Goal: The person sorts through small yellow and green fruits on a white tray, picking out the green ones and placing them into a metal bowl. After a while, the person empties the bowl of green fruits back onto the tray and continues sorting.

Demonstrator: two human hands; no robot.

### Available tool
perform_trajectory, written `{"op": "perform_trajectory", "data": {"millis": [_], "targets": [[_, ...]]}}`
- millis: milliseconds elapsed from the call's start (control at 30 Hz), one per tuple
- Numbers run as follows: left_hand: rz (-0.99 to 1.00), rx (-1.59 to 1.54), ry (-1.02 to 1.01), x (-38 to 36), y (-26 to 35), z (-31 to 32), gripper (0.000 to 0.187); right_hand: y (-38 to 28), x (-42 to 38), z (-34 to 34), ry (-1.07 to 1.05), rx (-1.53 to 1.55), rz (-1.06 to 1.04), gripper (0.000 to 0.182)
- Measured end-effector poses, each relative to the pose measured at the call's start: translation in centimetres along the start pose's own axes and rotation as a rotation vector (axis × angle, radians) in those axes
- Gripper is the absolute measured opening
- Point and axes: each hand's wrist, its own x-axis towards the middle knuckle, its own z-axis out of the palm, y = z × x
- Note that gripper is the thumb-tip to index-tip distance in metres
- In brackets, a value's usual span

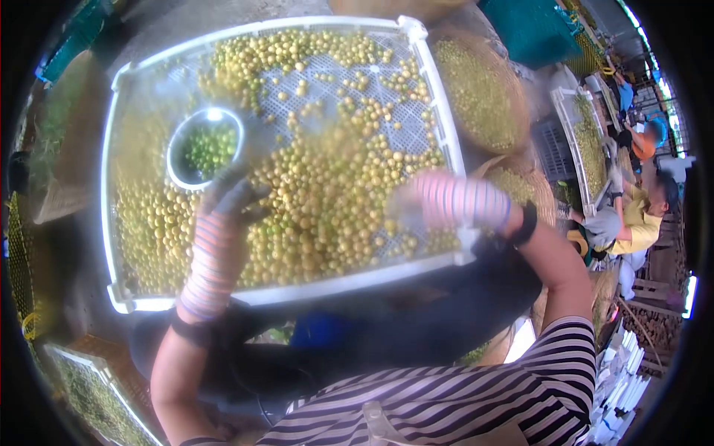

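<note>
A white-framed tray with a mesh bottom (357,279) lies in front of me, spread with small round yellow-green fruits (312,201). A round white-rimmed bowl (173,160) rests among them at the left, with greener fruits (210,149) inside. My left hand (232,197), in a striped knit glove with dark fingers, is over the fruits just below the bowl; its fingers look apart and I see nothing held. Over the right side of the tray, my right hand (435,199) in a similar glove is smeared by motion, its fingertips unreadable.
Woven baskets of fruits (480,93) stand right of the tray. Another fruit-filled white tray (97,394) is at the lower left. Farther right, a person in a yellow shirt (639,227) and one in orange (643,143) sit near another tray (590,149). A dark crate (554,149) stands between.
</note>
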Motion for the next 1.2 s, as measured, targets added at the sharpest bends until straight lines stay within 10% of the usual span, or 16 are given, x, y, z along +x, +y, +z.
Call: {"op": "perform_trajectory", "data": {"millis": [133, 200, 367, 667, 767, 800, 867, 1200], "targets": [[-0.019, -0.004, 0.015, -0.2, -0.4, 0.5, 0.05, 11.1, 10.4, -6.8, 0.569, -0.184, 0.107, 0.057], [-0.033, 0.018, 0.009, -0.5, -0.5, 0.6, 0.05, 10.7, 14.5, -11.1, 0.495, -0.369, 0.458, 0.067], [-0.131, 0.062, 0.015, -0.2, -0.7, 0.7, 0.049, 12.4, 24.8, -13.4, 0.607, -0.46, 0.36, 0.078], [-0.269, 0.045, -0.047, -1.2, 0.8, 1.2, 0.045, 5.4, 12.6, -6.1, 0.009, -0.38, -0.175, 0.051], [-0.286, 0.081, -0.093, -1.6, 0.6, 1.5, 0.045, 10.9, 14.4, -10.1, 0.223, -0.508, 0.208, 0.023], [-0.286, 0.082, -0.091, -1.5, 0.5, 1.6, 0.045, 12.9, 13.5, -10.7, 0.567, 0.018, 0.275, 0.023], [-0.296, 0.122, -0.09, -1.3, 0.2, 1.8, 0.044, 15.6, 15.1, -13.8, 0.522, -0.634, 0.384, 0.026], [-0.259, 0.094, -0.071, -0.7, -0.7, 1.4, 0.044, 15.7, 18.1, -14.4, 0.526, -0.573, 0.59, 0.024]]}}
